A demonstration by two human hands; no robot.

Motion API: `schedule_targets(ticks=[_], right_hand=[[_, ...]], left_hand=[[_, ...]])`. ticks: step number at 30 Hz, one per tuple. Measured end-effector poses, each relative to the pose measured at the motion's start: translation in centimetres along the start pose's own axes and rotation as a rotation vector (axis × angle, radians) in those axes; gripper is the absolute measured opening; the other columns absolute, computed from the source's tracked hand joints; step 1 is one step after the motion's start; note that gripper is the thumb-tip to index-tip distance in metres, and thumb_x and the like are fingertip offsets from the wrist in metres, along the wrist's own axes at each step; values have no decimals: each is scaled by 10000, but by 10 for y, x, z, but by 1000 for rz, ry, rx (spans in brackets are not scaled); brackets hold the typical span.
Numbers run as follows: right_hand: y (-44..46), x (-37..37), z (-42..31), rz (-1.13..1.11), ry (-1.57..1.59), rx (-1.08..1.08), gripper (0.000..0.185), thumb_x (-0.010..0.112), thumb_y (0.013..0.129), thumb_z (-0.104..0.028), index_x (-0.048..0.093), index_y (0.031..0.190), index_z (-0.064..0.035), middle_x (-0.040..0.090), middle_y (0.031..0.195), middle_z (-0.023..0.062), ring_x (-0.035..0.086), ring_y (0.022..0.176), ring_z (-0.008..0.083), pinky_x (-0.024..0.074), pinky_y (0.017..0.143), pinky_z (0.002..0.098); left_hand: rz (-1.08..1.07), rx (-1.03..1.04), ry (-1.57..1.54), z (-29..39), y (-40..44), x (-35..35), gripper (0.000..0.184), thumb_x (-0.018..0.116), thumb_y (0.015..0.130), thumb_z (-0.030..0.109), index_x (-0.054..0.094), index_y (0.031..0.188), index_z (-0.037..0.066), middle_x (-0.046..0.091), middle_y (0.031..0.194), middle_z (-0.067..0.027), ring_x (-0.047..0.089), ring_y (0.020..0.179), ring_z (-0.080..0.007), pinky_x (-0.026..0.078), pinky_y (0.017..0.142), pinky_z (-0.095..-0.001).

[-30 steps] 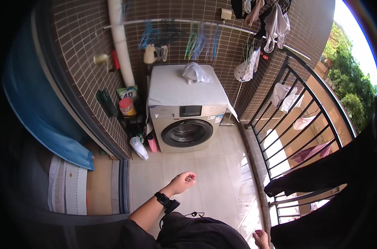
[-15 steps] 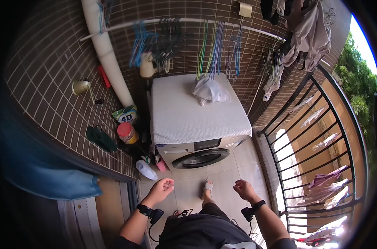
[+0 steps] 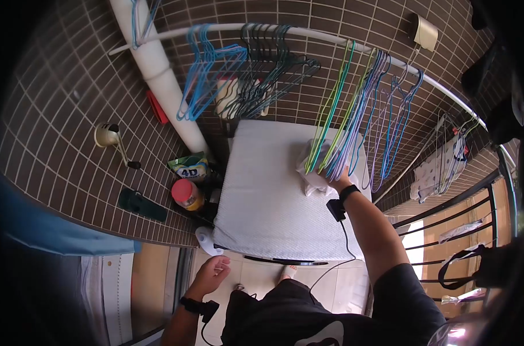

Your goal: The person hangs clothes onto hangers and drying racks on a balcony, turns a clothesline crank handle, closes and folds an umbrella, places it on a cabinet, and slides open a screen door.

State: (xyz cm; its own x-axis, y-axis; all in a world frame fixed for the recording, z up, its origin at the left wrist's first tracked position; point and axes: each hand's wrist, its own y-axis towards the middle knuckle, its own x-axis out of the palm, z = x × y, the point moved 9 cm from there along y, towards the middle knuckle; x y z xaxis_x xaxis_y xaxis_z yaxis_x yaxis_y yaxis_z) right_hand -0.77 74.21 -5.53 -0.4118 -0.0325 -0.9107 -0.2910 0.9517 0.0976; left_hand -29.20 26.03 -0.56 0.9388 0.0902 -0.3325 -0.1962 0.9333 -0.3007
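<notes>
My right hand reaches over the covered top of the washing machine and touches a crumpled whitish cloth or bag. Hanging hangers partly hide its fingers, so its grip cannot be made out. Low in front of the machine, near a white bottle, is my left hand, its fingers loosely bent and no object seen in it. Green, purple and blue hangers hang in front of the cloth.
A white rod crosses the tiled wall, with blue hangers and dark hangers on it. A red-lidded jar and a detergent bag stand left of the machine. A black railing runs along the right.
The view has come closer to the machine and hangers. My right hand has moved forward and up onto the cloth, while my left hand remains low in front.
</notes>
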Motion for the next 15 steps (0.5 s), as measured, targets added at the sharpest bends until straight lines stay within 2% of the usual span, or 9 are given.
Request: schedule_targets(ticks=[1, 3, 4, 6, 8, 9, 12, 14, 15], right_hand=[[0, 21, 8, -244, 300, 34, 720, 759, 780, -333, 434, 1367, -73, 599, 1233, 146, 604, 1115, 335, 499, 896, 437], [-7, 41, 8, -88, 142, -201, 493, 648, 853, -220, 490, 1295, -72, 647, 1040, 200, 649, 962, 392, 528, 799, 440], [-19, 36, -4, -33, 168, -256, 427, 610, 871, -177, 503, 1269, -63, 643, 1017, 223, 646, 958, 403, 523, 789, 449], [-72, -38, -73, -158, 340, -85, 369, 584, 874, -130, 515, 1226, -43, 634, 969, 260, 644, 938, 428, 514, 774, 462], [-104, -61, -105, -209, 557, -69, 299, 598, 853, -77, 523, 1134, -11, 638, 955, 248, 645, 921, 418, 516, 769, 425], [-120, -75, -125, -193, 635, -128, 316, 610, 840, -58, 520, 1141, -14, 638, 954, 233, 644, 909, 408, 517, 772, 411], [-171, -103, -168, -175, 703, -256, 396, 636, 805, -4, 513, 1181, -30, 631, 989, 192, 640, 917, 369, 517, 808, 386], [-198, -111, -202, -281, 623, -370, 570, 757, 805, -115, 486, 1301, -34, 623, 1083, 178, 636, 998, 343, 511, 868, 387], [-211, -99, -206, -422, 596, -430, 617, 774, 802, -153, 478, 1330, -37, 621, 1108, 180, 634, 1017, 341, 514, 869, 387]], left_hand=[[-14, -5, -5, 7, 9, 3, 325, 666, 902, 116, 575, 1201, 27, 647, 1114, -84, 639, 991, -170, 526, 831, -314], [-48, -5, 39, 17, 30, 9, 342, 669, 901, 123, 568, 1212, 25, 639, 1134, -86, 636, 1002, -174, 526, 831, -315], [-70, -4, 59, 21, 41, 13, 351, 671, 900, 127, 565, 1218, 24, 635, 1144, -87, 635, 1008, -175, 526, 831, -316], [-97, 42, 23, 30, 68, 18, 375, 683, 899, 155, 558, 1228, 24, 619, 1175, -89, 635, 1015, -180, 528, 829, -320], [-152, 62, -43, 41, 100, 28, 403, 684, 903, 143, 532, 1260, 33, 596, 1200, -75, 615, 1027, -162, 520, 845, -321], [-194, 70, -93, 50, 119, 36, 430, 682, 906, 123, 507, 1289, 40, 577, 1216, -62, 594, 1037, -143, 511, 862, -319], [-304, -2, -465, 73, 163, 64, 606, 696, 907, 176, 387, 1415, 55, 522, 1331, -129, 558, 1164, -199, 508, 889, -341], [-432, -119, -754, 85, 181, 83, 667, 705, 902, 176, 342, 1452, 71, 489, 1367, -138, 529, 1194, -197, 497, 906, -333], [-363, -11, -604, 67, 202, 88, 628, 698, 903, 163, 379, 1435, 67, 511, 1344, -130, 540, 1168, -184, 492, 910, -319]])
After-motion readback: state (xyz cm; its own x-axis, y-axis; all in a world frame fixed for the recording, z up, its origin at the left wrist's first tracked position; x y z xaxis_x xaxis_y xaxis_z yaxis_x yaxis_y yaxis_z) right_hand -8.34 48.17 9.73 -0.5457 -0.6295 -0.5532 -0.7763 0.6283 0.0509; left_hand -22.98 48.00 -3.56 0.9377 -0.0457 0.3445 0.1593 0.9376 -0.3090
